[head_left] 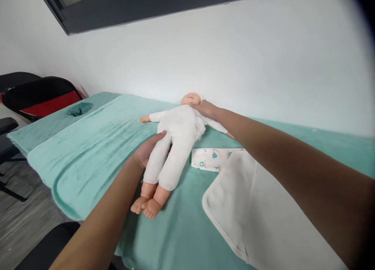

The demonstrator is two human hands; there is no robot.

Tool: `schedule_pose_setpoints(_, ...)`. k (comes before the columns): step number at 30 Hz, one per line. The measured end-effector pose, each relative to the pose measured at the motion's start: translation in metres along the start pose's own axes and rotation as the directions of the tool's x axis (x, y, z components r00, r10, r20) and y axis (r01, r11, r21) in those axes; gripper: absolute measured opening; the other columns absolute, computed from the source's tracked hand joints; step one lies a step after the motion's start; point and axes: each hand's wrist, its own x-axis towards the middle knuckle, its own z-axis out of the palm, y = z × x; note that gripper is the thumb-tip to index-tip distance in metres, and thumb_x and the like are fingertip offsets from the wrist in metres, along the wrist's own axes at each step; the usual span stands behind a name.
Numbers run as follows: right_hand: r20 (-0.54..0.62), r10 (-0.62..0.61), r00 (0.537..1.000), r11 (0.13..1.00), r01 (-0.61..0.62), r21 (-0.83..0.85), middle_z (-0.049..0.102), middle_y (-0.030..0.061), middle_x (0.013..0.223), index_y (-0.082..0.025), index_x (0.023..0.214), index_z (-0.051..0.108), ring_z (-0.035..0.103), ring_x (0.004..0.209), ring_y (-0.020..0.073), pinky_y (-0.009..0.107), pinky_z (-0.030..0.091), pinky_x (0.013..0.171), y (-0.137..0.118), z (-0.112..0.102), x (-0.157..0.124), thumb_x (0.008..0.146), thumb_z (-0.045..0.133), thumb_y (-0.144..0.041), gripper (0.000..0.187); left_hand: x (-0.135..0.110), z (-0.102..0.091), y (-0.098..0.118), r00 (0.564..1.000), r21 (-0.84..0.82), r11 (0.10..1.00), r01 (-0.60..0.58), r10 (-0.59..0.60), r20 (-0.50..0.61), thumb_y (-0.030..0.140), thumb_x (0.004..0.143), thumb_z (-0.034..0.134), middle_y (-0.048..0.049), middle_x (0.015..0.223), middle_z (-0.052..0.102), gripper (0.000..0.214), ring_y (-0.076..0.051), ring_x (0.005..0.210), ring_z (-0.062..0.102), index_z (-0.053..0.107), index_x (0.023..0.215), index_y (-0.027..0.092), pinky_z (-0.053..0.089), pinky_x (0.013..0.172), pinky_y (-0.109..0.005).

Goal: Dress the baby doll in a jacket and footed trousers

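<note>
A baby doll with a white cloth body lies on its back, head toward the wall and bare feet toward me. Around its hip and upper thigh is my left hand, thumb on top and the other fingers mostly hidden underneath. My right hand is closed at the doll's neck and shoulder, just below the chin; its fingertips are partly hidden. Right of the doll's legs, a white baby garment lies spread out, with a patterned sleeve. My right forearm covers part of it.
A teal plush cover is spread over the bed, which has a round face hole at its left end. The white wall runs along the far side. Black chairs stand at the left, and another black seat is nearby.
</note>
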Motion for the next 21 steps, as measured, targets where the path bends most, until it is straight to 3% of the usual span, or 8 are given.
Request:
schedule_pose_setpoints(3,-0.01,0.073,0.997,0.997,-0.073,-0.025,0.066,0.0199,0.125,-0.013,0.124,0.059,0.063,0.112,0.0346,0.041,0.053,0.09,-0.002,-0.038,-0.03,0.08,0.064,-0.064,0.067,-0.006,0.028,-0.009,0.999,-0.041,0.999,-0.024,0.026,0.046,0.051,0.084,0.063,-0.0115,0.083,0.075,0.046,-0.027,0.077,0.07,0.067,0.105,0.01,0.057,0.076,-0.045)
schedule_pose_setpoints(6,-0.054,0.162,0.985,0.985,-0.165,-0.051,0.061,0.0209,0.133,-0.013,0.13,0.055,0.061,0.117,0.037,0.045,0.053,0.092,0.008,-0.089,-0.074,0.078,0.064,-0.068,0.076,-0.017,0.075,-0.026,0.994,-0.031,0.996,-0.08,0.083,0.076,0.046,0.084,0.064,-0.0089,0.079,0.074,0.038,-0.027,0.075,0.071,0.067,0.103,0.014,0.057,0.075,-0.047)
schedule_pose_setpoints(10,-0.102,0.28,0.955,0.951,-0.29,-0.107,0.049,0.0222,0.146,-0.013,0.145,0.042,0.056,0.124,0.0382,0.048,0.05,0.098,0.046,-0.158,-0.144,0.074,0.059,-0.077,0.097,-0.038,0.151,-0.062,0.972,-0.057,0.991,-0.117,0.126,0.197,0.046,0.081,0.068,-0.0098,0.08,0.074,0.041,-0.026,0.073,0.071,0.066,0.107,0.014,0.058,0.072,-0.045)
schedule_pose_setpoints(13,-0.126,0.338,0.933,0.93,-0.351,-0.106,0.044,0.0216,0.151,-0.014,0.15,0.034,0.054,0.128,0.038,0.049,0.048,0.101,0.083,-0.195,-0.197,0.073,0.057,-0.079,0.103,-0.057,0.203,-0.096,0.948,-0.092,0.989,-0.118,0.14,0.285,0.047,0.077,0.072,-0.0125,0.09,0.075,0.05,-0.026,0.073,0.071,0.064,0.115,0.015,0.059,0.071,-0.042)
schedule_pose_setpoints(17,-0.145,0.344,0.928,0.931,-0.357,-0.081,0.046,0.0212,0.15,-0.015,0.15,0.033,0.054,0.128,0.0365,0.047,0.048,0.1,0.118,-0.212,-0.247,0.075,0.054,-0.08,0.102,-0.073,0.246,-0.133,0.935,-0.114,0.987,-0.117,0.148,0.321,0.047,0.076,0.073,-0.0134,0.097,0.074,0.056,-0.026,0.075,0.07,0.061,0.122,0.018,0.059,0.066,-0.038)
schedule_pose_setpoints(21,-0.14,0.329,0.934,0.938,-0.341,-0.068,0.049,0.0208,0.148,-0.014,0.149,0.033,0.056,0.126,0.0347,0.044,0.049,0.098,0.131,-0.206,-0.264,0.081,0.049,-0.078,0.095,-0.076,0.261,-0.153,0.935,-0.128,0.98,-0.153,0.186,0.303,0.051,0.078,0.071,-0.0139,0.101,0.074,0.059,-0.023,0.072,0.069,0.059,0.126,0.017,0.057,0.061,-0.034)
